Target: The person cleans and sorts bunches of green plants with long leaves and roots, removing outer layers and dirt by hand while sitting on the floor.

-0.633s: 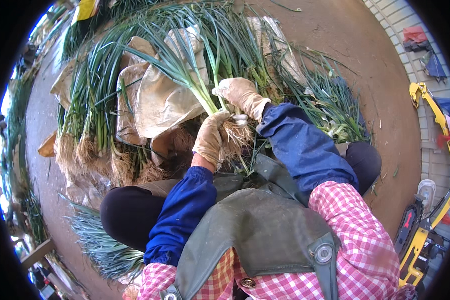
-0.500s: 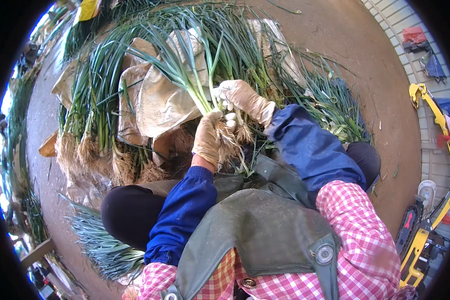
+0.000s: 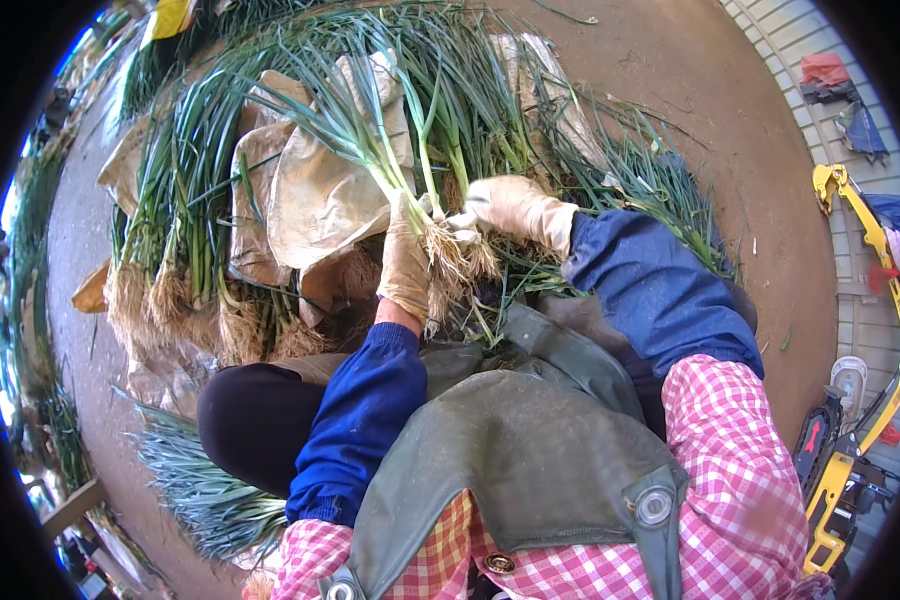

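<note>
Evidently, the work was only partway along. Just off the middle towards eleven o'clock, the left hand gripped several green onions by their pale lower ends, with the shaggy roots attached. At one o'clock the right hand was curled beside those ends (whether it pinched anything could not be told). A row of rooted onions lay between nine and ten o'clock, apparently left to handle; tangled leaves at two o'clock seemed already stripped off. Another bundle lay at eight o'clock, its stage unclear.

Head-worn fisheye, near, facing down at hands.
</note>
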### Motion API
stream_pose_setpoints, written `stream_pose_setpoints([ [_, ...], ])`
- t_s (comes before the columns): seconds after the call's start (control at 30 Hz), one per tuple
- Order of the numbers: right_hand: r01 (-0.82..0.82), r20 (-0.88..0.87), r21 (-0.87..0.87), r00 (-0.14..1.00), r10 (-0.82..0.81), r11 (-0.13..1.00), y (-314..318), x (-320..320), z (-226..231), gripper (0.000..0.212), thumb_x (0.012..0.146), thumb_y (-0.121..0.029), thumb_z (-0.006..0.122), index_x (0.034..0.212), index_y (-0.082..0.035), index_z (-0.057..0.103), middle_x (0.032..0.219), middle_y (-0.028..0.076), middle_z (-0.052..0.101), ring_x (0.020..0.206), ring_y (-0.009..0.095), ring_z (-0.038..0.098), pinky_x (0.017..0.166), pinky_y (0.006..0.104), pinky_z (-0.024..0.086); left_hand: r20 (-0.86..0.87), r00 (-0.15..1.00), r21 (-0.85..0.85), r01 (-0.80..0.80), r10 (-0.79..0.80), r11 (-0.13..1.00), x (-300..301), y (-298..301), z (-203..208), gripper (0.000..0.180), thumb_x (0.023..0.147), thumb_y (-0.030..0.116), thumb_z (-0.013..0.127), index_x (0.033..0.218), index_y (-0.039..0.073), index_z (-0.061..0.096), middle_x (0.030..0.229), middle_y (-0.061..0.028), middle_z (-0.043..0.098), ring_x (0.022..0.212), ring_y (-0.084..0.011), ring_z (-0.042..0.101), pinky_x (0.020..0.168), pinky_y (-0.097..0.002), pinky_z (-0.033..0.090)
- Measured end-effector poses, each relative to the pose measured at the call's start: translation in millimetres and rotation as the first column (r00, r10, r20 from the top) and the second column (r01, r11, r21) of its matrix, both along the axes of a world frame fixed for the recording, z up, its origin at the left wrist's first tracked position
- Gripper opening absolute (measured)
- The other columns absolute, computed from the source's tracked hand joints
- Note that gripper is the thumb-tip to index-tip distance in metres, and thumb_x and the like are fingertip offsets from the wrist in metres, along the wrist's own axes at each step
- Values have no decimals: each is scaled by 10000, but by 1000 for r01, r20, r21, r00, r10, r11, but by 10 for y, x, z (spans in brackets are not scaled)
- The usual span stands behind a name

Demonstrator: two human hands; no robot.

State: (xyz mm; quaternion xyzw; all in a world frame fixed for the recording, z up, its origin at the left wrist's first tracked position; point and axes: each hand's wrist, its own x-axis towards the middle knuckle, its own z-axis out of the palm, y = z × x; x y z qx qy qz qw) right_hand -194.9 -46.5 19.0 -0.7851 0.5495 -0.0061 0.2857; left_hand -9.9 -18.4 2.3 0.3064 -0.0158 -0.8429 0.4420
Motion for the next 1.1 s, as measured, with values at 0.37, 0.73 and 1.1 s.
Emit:
stream_pose_setpoints([
  [0.37, -139, 36, 164, 990, 135, 977, 93, 536, -137, 353, 836, -353, 609, 939, -17, 646, 844, 170, 671, 815, 338, 642, 712, 377, 509, 301, 932, -101, 240, -200, 966, 171, -59, -277, 205, 896, 203, 603, 988, 34, 677, 797, -78, 646, 631, -167, 623, 548, -292, 541],
  [0.73, 505, -81, -166, 849, -522, 847, -40, 21, -641, 411, 882, -485, 524, 857, -96, 653, 796, 133, 656, 763, 291, 637, 696, 401, 479, 307, 950, -60, 79, -57, 995, 69, -46, 53, 263, 877, 195, 611, 1033, -12, 656, 861, -135, 699, 709, -231, 682, 609, -293, 536],
  [1.1, -167, 614, 786, 96, -784, 595, -260, -53, -752, 296, 948, -278, 545, 995, 7, 612, 736, 50, 625, 544, 138, 581, 470, 277, 509, 285, 958, -35, 46, -34, 998, 39, 69, -347, 358, 935, 249, 545, 1112, -63, 559, 1004, -194, 655, 827, -296, 660, 761, -392, 563],
])
